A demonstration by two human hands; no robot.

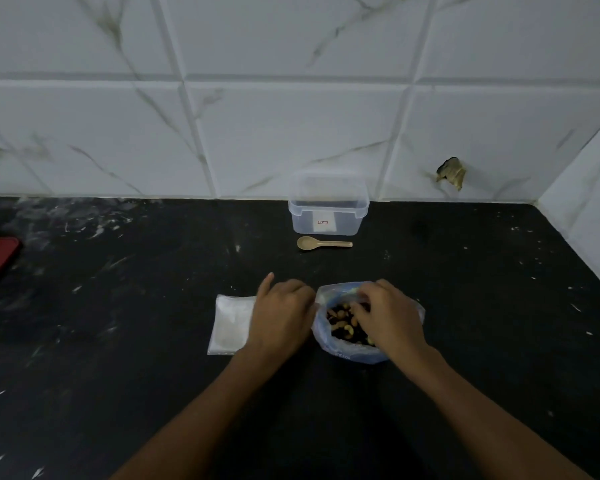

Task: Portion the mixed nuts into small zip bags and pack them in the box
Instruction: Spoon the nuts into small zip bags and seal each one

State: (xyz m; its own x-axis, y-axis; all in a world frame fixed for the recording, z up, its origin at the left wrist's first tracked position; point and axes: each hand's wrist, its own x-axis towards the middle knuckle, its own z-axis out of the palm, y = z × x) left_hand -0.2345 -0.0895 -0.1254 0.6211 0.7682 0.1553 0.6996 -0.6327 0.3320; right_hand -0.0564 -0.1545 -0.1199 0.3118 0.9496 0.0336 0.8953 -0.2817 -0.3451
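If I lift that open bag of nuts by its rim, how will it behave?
The bag of nuts looks like thin soft plastic, so it will probably sag and fold. Its mouth is open, held by the left hand and right hand, so tilting it may spill nuts.

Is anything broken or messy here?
Yes. The tiled wall has a jagged broken hole right of the clear box, and the black counter is flecked with white marks. No nuts look spilled.

Counter (118, 341) open L & R; spoon (322, 243) lies betw. hands and box (328, 216).
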